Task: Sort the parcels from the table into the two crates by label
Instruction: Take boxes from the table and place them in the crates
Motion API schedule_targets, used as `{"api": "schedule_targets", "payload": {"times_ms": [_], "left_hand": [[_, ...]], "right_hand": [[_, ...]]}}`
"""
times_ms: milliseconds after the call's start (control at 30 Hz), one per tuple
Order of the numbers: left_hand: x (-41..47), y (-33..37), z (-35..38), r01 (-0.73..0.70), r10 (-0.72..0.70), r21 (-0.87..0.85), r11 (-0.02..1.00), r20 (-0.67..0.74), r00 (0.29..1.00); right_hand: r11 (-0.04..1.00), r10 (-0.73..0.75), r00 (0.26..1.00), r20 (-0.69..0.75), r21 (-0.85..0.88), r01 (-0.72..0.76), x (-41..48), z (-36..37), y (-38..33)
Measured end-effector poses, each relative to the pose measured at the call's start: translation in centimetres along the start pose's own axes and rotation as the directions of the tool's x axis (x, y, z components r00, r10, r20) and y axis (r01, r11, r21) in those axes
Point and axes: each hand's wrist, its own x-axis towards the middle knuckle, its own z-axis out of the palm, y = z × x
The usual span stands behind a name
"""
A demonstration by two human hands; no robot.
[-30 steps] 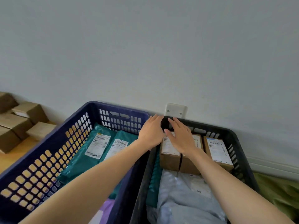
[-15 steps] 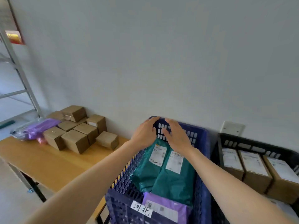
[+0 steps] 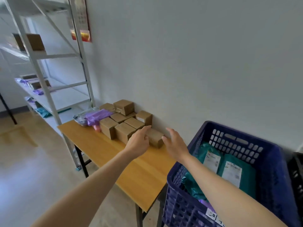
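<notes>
Several brown cardboard boxes (image 3: 124, 123) are clustered on the wooden table (image 3: 124, 163) against the wall, with purple mailer bags (image 3: 95, 116) at their left. The nearest box (image 3: 155, 138) lies between my two hands. My left hand (image 3: 139, 141) hovers at its left side and my right hand (image 3: 174, 145) at its right, both with fingers spread and holding nothing. A blue crate (image 3: 270, 161) at the right holds green mailers with white labels (image 3: 231, 173) and a purple one. Only a sliver of the black crate (image 3: 296, 174) shows at the right edge.
A white metal shelving rack (image 3: 49, 76) stands left of the table, with boxes and bags on its shelves. The grey wall runs directly behind the table and crates. Light wood floor lies to the left.
My view and both hands have swung left, from the black crate across the blue crate to the boxes on the table. Both hands now flank the nearest box.
</notes>
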Motion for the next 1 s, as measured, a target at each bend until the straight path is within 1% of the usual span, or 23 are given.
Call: {"api": "schedule_targets", "payload": {"times_ms": [100, 200, 367, 600, 767, 1000], "left_hand": [[0.9, -3.8, -1.9, 0.065, -0.065, -0.006, 0.998, -0.002, 0.998], [2.7, -7.4, -3.5, 0.135, -0.135, -0.023, 0.991, 0.0, 0.991], [7.9, -13.2, -5.8, 0.181, -0.181, -0.009, 0.983, -0.005, 0.984], [15.6, -19.3, -7.2, 0.233, -0.232, -0.004, 0.972, 0.091, 0.969], [18.8, -23.8, -7.3, 0.267, -0.265, 0.013, 0.964, 0.173, 0.948], [24.9, -29.5, -6.8, 0.226, -0.233, 0.061, 0.972, 0.301, 0.925]], "right_hand": [[1.0, -0.011, 1.0, 0.027, -0.009, 0.011, 2.6, 3.2, -1.0], [1.0, 0.023, 0.999, 0.036, -0.005, -0.022, 6.0, 6.1, -1.8], [0.998, 0.067, 0.997, 0.04, 0.005, -0.067, 12.4, 10.7, -2.2], [0.982, 0.186, 0.981, 0.058, 0.019, -0.188, 19.4, 14.8, -0.8], [0.96, 0.273, 0.958, 0.085, 0.034, -0.277, 21.5, 18.2, 0.2], [0.91, 0.404, 0.911, 0.079, 0.068, -0.409, 23.5, 23.4, 0.8]]}}
